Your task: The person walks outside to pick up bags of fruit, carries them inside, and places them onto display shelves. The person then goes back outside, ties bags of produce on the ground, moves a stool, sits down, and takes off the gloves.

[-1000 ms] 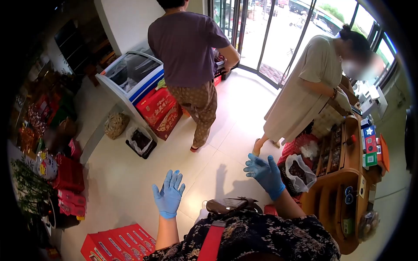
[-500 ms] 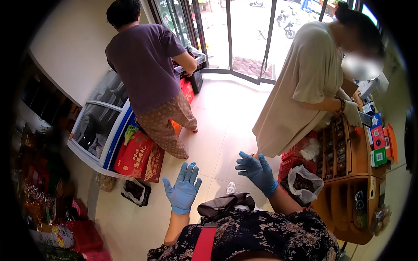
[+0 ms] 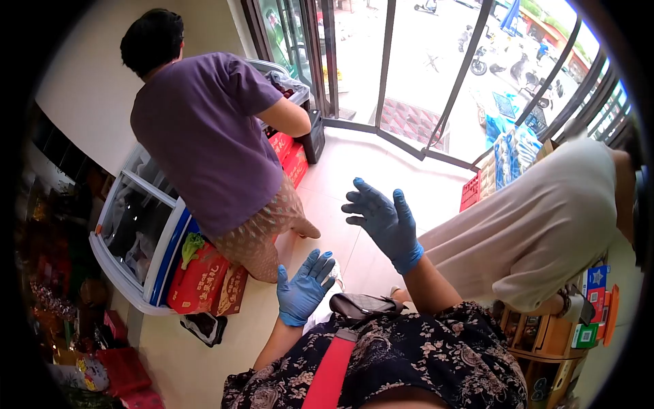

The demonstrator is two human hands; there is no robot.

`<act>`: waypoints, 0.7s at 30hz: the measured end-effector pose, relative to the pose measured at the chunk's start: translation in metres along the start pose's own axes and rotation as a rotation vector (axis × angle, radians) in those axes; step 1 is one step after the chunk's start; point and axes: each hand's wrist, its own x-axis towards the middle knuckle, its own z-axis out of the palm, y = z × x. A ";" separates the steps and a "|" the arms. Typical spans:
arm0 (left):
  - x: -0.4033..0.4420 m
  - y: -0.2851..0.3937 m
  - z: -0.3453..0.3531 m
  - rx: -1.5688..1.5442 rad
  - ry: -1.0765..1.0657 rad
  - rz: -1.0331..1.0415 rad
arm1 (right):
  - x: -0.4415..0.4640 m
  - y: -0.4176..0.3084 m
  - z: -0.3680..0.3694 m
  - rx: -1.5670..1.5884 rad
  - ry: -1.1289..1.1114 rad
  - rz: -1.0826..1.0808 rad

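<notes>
Both of my hands wear blue gloves and hold nothing. My left hand (image 3: 303, 290) is low in front of my body, palm up, with its fingers apart. Higher and to the right, my right hand (image 3: 385, 218) is raised with its fingers spread. A dark brown bag (image 3: 364, 305) hangs at my waist, just beyond a red strap (image 3: 332, 371) over my patterned clothing. Neither hand touches an object.
A person in a purple shirt (image 3: 204, 129) bends over a crate (image 3: 293, 88) at the left. Beside them are a glass-topped freezer (image 3: 136, 225) and red boxes (image 3: 204, 279). Another person in beige clothing (image 3: 518, 225) leans by a wooden shelf (image 3: 538, 334). Glass doors (image 3: 415, 75) stand ahead.
My view has shifted forward, toward the doors. My right hand has risen, and my left hand has moved slightly right. The person in beige now bends lower, at the right edge.
</notes>
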 end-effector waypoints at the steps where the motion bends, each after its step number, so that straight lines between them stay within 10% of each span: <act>1: 0.029 0.007 -0.004 -0.012 0.008 -0.019 | 0.023 -0.012 -0.015 -0.007 0.048 -0.012; 21: 0.629 0.055 0.048 0.153 -0.138 -0.219 | 0.295 -0.215 -0.401 0.247 0.390 -0.025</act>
